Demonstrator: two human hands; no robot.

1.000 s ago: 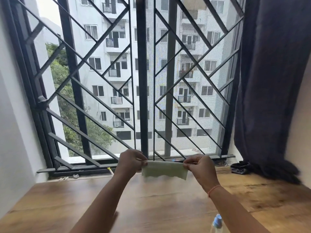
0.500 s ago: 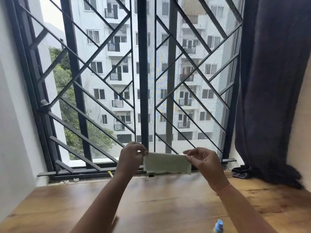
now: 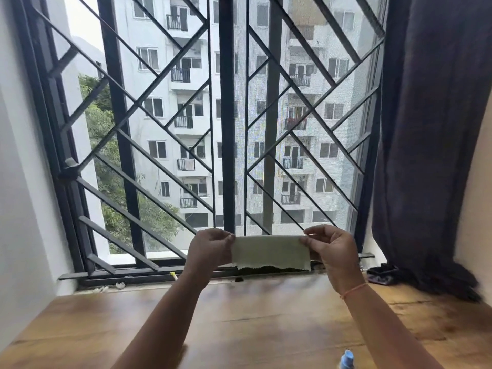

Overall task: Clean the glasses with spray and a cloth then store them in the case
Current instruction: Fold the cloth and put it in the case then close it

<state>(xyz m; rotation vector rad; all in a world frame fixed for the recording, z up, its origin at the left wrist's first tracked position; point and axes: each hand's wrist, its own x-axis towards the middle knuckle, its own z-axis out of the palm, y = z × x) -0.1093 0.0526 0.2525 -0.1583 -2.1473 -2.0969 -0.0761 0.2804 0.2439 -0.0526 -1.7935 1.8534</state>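
A pale green cloth (image 3: 270, 252) with a zigzag lower edge is stretched flat between my two hands, held up in front of the window bars. My left hand (image 3: 210, 249) pinches its left end and my right hand (image 3: 331, 249) pinches its right end. The blue top of a small spray bottle (image 3: 346, 359) pokes up at the bottom edge of the view, under my right forearm. A dark case-like thing (image 3: 382, 274) lies at the back right by the curtain. The glasses are not in view.
A wooden table (image 3: 239, 328) runs under my arms up to the window sill. Black metal window bars (image 3: 227, 115) fill the view ahead. A dark curtain (image 3: 431, 129) hangs at the right, bunched on the table. A white wall closes the left.
Both hands have lifted the cloth higher, away from the table and up against the window. The cloth is pulled a little wider and flatter.
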